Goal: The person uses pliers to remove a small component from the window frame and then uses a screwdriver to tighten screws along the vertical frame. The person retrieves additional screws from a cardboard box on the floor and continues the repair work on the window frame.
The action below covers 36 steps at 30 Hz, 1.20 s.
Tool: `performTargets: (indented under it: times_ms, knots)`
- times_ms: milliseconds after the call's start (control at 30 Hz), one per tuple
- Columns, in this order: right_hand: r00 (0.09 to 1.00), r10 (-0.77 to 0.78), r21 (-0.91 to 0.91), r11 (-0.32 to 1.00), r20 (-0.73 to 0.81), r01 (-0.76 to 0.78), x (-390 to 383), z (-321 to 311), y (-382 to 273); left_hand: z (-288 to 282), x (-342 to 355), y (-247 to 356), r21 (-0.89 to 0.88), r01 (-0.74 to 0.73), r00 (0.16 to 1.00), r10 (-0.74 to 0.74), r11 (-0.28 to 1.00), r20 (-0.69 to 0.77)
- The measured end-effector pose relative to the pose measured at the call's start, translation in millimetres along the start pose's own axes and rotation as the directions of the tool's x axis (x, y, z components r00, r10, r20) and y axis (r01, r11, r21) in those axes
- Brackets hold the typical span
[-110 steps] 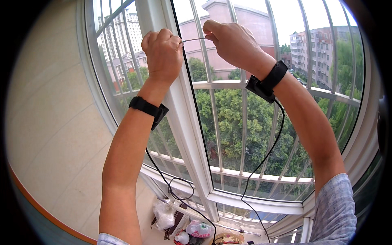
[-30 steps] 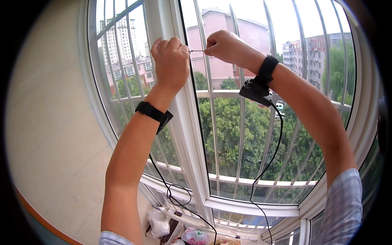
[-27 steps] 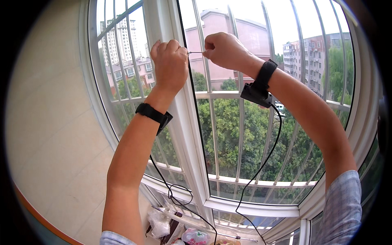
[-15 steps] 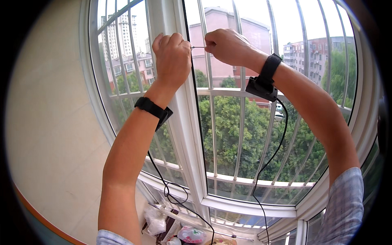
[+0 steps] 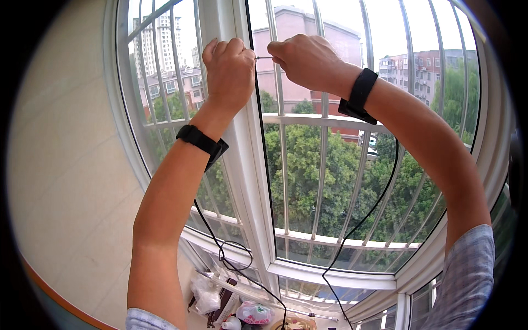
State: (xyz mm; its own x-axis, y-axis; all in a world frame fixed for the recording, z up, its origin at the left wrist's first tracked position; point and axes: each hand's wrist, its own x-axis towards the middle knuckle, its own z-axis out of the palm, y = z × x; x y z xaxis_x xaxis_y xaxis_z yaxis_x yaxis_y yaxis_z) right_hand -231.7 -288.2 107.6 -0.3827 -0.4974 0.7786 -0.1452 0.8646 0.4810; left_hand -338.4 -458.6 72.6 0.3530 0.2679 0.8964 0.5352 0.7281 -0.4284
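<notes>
My left hand (image 5: 230, 77) is closed at the upper part of the white window mullion (image 5: 242, 170); what its curled fingers hold is hidden. A thin metal shaft (image 5: 264, 58) runs horizontally from those fingers to my right hand (image 5: 308, 63), which is closed on its right end in front of the glass. Both wrists wear black straps with box-like devices (image 5: 361, 99), and dark cables hang from them.
Barred glass panes (image 5: 305, 181) flank the mullion, with trees and buildings outside. A beige tiled wall (image 5: 66, 165) is at the left. Below lie a crumpled clear bag (image 5: 204, 294), a printed plastic bag (image 5: 254, 313) and a metal pole (image 5: 324, 316).
My right hand has turned slightly at the shaft, with its wrist device now more hidden behind the arm. Both hands sit slightly higher in the picture, still closed in the same place on the frame.
</notes>
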Motion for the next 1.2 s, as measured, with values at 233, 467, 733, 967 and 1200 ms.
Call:
performTargets:
  times_ms: [233, 467, 733, 967, 1200]
  knots:
    - [0.904, 0.231, 0.583, 0.702, 0.359, -0.41, 13.4, 2.4, 15.1, 2.8, -0.1, -0.3, 0.007, -0.003, 1.0, 0.003, 1.0, -0.012]
    - [0.915, 0.296, 0.628, 0.665, 0.275, -0.404, 11.7, 8.7, 14.3, 2.0, 2.0, 1.5, 0.026, 0.013, 1.0, -0.013, 1.0, -0.003]
    - [0.999, 0.012, 0.078, 0.997, -0.031, -0.01, 3.6, 8.7, 7.5, 2.5, 0.9, -1.7, 0.011, -0.022, 1.0, 0.022, 1.0, -0.006]
    - [0.872, 0.27, 0.665, 0.566, 0.409, -0.487, 13.9, 4.9, 17.5, 3.9, -1.4, -1.2, 0.009, -0.009, 1.0, 0.009, 1.0, -0.002]
    - [0.857, 0.312, 0.531, 0.682, 0.411, -0.503, 10.1, -4.7, 6.3, -1.7, 0.3, -2.2, 0.024, 0.008, 1.0, -0.008, 1.0, 0.027]
